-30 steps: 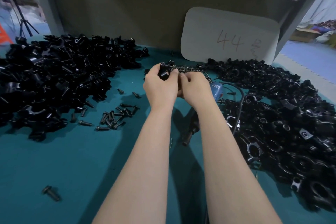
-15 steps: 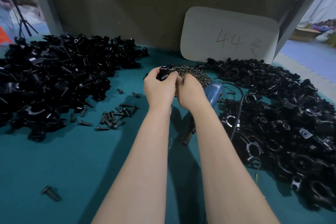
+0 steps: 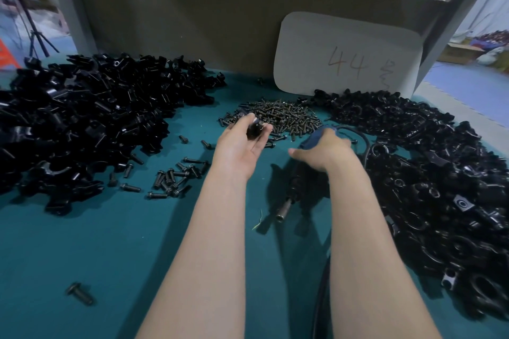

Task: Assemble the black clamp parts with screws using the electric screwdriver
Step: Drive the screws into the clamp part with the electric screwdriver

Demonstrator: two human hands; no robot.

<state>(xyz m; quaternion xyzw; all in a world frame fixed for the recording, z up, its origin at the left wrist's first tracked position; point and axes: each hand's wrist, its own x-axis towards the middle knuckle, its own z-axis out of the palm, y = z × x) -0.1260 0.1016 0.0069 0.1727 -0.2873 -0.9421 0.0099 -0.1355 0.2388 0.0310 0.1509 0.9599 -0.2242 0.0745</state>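
two hands, left hand (image 3: 242, 147) and right hand (image 3: 329, 153); one electric screwdriver (image 3: 295, 186); one clamp part (image 3: 254, 129) held; two heaps of them, left heap (image 3: 82, 124) and right heap (image 3: 440, 187); one screw pile (image 3: 281, 115) (too many to count); one bolt scatter (image 3: 173, 181); one lone bolt (image 3: 80, 294); one card (image 3: 347, 52).

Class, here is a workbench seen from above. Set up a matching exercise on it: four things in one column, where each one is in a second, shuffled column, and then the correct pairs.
Things
1. clamp part
2. electric screwdriver
3. heap of small screws
4. white card

Places
A. leaning against the back wall
B. on the teal table, just beyond both hands
C. pinched in the left hand
D. lying on the table, the right hand around its handle

Pairs: 1-C, 2-D, 3-B, 4-A
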